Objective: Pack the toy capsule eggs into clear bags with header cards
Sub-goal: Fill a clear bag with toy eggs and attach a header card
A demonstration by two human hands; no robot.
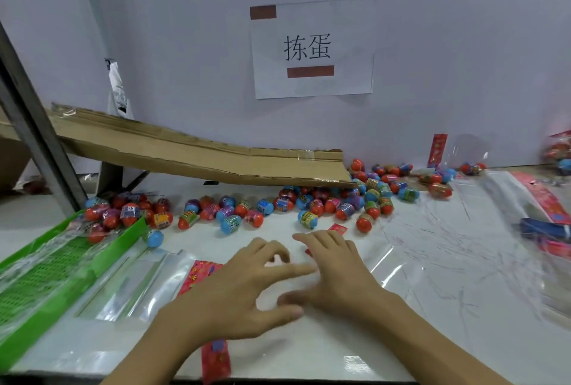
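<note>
Hands (247,288) (336,273) spread over table (278,350)

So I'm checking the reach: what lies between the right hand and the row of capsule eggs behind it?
In the head view, a small red card at the right hand's fingertips, then bare white table up to the eggs.

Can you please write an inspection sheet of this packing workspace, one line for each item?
Surface: white table, partly covered by clear film.
Job's things: capsule eggs scattered below the cardboard ramp; clear bags by the green tray; red header card at the near edge.
Clutter: loose plastic sheets on the right.
Hands: left hand and right hand over the table, fingers spread, holding nothing.
Cables: nothing seen.
Surroundings: wall with paper sign.
</note>
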